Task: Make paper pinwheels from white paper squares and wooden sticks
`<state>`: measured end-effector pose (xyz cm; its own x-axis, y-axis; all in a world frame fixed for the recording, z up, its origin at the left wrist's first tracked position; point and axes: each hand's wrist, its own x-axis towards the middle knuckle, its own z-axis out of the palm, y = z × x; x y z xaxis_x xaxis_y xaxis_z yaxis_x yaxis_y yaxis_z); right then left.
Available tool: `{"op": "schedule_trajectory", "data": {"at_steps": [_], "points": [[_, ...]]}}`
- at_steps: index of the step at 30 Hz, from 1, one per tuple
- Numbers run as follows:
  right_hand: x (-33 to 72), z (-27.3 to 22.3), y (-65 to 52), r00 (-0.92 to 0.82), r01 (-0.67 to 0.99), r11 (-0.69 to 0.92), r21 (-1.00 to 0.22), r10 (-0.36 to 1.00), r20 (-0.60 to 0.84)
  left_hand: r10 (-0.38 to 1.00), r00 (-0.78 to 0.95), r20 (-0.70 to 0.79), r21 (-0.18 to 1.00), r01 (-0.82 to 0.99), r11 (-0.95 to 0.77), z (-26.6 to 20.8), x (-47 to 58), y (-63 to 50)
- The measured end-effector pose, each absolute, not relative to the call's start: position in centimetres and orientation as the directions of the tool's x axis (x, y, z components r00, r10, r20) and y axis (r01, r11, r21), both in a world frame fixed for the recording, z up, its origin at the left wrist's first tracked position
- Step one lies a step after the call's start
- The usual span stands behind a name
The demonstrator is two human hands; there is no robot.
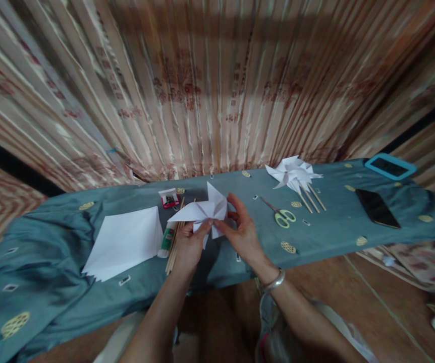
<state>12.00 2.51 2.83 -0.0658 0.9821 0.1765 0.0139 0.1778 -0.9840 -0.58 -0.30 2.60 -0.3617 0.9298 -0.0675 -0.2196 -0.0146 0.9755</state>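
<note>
Between my two hands, above the cloth-covered table, is a white paper pinwheel point(206, 209) with its blades folded toward the middle. My left hand point(191, 242) grips its lower left side, thumb pressed near the centre. From the right, my right hand point(242, 229) pinches the paper, its thumb also close to the centre and its fingers behind a blade. Just left of the pinwheel lie several thin wooden sticks point(172, 254), partly hidden by my left hand, and a green and white glue stick point(167, 239). A small open red box point(169, 198) sits behind them.
A stack of white paper sheets point(124, 242) lies on the left of the blue-green tablecloth point(225, 267). To the right are scissors point(280, 214), finished pinwheels point(293, 171) on sticks, a black phone point(377, 208) and a blue-framed device point(390, 166). A pleated curtain point(210, 91) hangs behind.
</note>
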Motion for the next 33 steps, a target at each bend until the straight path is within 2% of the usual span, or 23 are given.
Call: {"op": "schedule_trajectory", "data": {"at_steps": [7,13,17,21,29,33], "points": [[11.8,2.8,2.9,-0.093,-0.170,0.126,-0.977,0.985,0.143,0.921,-0.383,-0.074,0.977,-0.211,-0.009,2.9,-0.4,-0.3],[11.8,2.9,3.0,-0.154,-0.236,0.017,-0.972,0.987,0.054,0.925,-0.379,-0.008,0.993,-0.113,-0.037,3.0,-0.5,-0.5],[11.8,3.0,3.0,-0.138,-0.233,0.036,-0.972,0.988,0.069,0.927,-0.373,0.048,0.996,-0.049,-0.071,2.8,-0.5,-0.6],[11.7,3.3,2.6,-0.114,-0.144,0.117,-0.983,0.984,0.134,0.930,-0.359,0.074,0.996,-0.018,-0.086,2.1,-0.8,-0.4],[12.1,3.8,2.0,-0.085,0.172,0.242,-0.955,0.969,0.231,0.920,-0.385,0.073,0.996,0.078,-0.046,2.0,-1.1,-0.2],[12.1,3.9,1.9,-0.078,0.252,0.269,-0.930,0.963,0.258,0.914,-0.401,0.069,0.997,0.048,-0.054,2.6,-1.0,-0.2]]}}
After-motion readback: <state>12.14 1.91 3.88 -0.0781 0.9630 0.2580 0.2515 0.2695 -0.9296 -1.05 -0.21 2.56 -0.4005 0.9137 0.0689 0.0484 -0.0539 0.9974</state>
